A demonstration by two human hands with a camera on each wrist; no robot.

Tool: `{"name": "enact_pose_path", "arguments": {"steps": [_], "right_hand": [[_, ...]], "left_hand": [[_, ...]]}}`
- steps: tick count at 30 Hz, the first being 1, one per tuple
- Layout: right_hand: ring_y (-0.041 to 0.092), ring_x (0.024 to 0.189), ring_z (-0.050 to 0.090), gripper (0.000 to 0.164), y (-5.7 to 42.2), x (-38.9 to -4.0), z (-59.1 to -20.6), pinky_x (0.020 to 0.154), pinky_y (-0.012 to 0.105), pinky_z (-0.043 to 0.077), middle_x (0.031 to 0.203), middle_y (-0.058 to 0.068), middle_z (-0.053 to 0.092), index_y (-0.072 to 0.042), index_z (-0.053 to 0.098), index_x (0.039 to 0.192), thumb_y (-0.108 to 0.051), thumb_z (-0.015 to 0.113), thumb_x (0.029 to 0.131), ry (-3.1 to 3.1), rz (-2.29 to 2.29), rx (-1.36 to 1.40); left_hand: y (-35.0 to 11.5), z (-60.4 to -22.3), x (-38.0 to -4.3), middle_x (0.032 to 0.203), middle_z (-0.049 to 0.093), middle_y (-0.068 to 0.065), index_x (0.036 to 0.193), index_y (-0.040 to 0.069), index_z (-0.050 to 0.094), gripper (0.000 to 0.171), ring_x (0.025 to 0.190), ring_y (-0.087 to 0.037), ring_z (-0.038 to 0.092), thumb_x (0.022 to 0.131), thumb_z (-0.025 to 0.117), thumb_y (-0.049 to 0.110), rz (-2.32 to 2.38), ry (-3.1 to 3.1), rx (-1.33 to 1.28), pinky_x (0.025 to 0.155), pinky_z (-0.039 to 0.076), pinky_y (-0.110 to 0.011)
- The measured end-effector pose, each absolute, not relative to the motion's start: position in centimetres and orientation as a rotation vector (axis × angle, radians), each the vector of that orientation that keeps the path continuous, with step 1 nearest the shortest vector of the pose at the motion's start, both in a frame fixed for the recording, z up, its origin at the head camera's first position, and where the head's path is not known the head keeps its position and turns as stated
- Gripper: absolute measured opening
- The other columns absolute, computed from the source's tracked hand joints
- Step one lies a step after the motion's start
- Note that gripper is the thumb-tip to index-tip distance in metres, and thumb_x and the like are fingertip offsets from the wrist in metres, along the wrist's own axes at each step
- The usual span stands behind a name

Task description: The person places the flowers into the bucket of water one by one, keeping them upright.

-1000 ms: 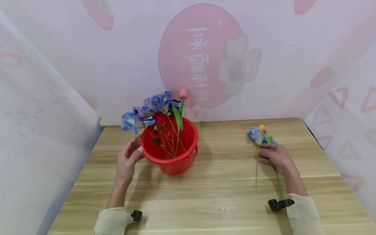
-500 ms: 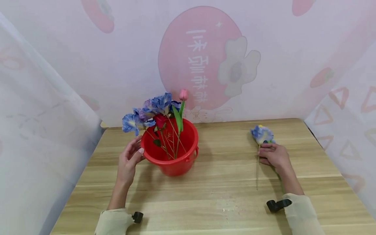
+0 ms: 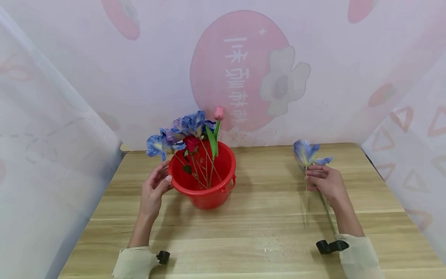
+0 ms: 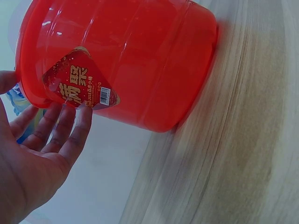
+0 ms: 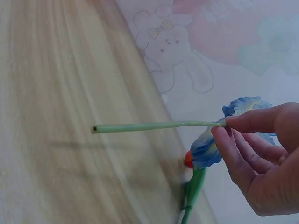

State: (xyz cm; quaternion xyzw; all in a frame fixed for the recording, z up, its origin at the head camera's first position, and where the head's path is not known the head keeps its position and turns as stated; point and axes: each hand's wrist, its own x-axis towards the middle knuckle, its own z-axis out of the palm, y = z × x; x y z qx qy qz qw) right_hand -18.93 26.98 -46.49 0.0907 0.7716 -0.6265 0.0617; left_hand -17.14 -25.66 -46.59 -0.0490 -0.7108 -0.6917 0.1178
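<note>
My left hand (image 3: 155, 186) holds the rim of a red bucket (image 3: 209, 199), thumb at the lip and fingers against the outer side, as the left wrist view shows beside a label (image 4: 77, 81). Standing in the bucket are several blue-purple irises (image 3: 156, 146), a red rose (image 3: 191, 143) and a pink tulip (image 3: 219, 113). At the right, my right hand (image 3: 325, 182) pinches the stem (image 5: 149, 126) of a blue iris (image 3: 304, 152) between thumb and fingers. Below that hand lies a second flower with an orange-red head (image 5: 188, 159) and green leaf (image 5: 195, 186), partly hidden behind the iris.
The wooden table (image 3: 265, 217) reaches back to a pale printed backdrop (image 3: 156, 69). A black wrist camera (image 3: 332, 246) sits at the right cuff, and another camera (image 3: 163, 257) at the left.
My right hand has taken the blue iris up off the table, its bloom now higher and turned, over the other flower. My left hand stays at the bucket.
</note>
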Motion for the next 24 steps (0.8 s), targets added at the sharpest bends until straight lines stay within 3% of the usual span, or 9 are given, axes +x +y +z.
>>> {"name": "enact_pose_path", "arguments": {"steps": [24], "right_hand": [[-0.001, 0.097, 0.075, 0.050, 24.8, -17.2, -42.8, 0.083, 0.024, 0.066, 0.106, -0.017, 0.072, 0.010, 0.051, 0.147, -0.006, 0.070, 0.103, 2.365, -2.070, 0.086]], "left_hand": [[-25.6, -46.4, -17.0, 0.129, 0.071, 0.001, 0.155, 0.000, 0.053, 0.048, 0.111, -0.008, 0.072, 0.108, 0.060, 0.011, -2.021, -2.089, -0.135, 0.084, 0.065, -0.022]]}}
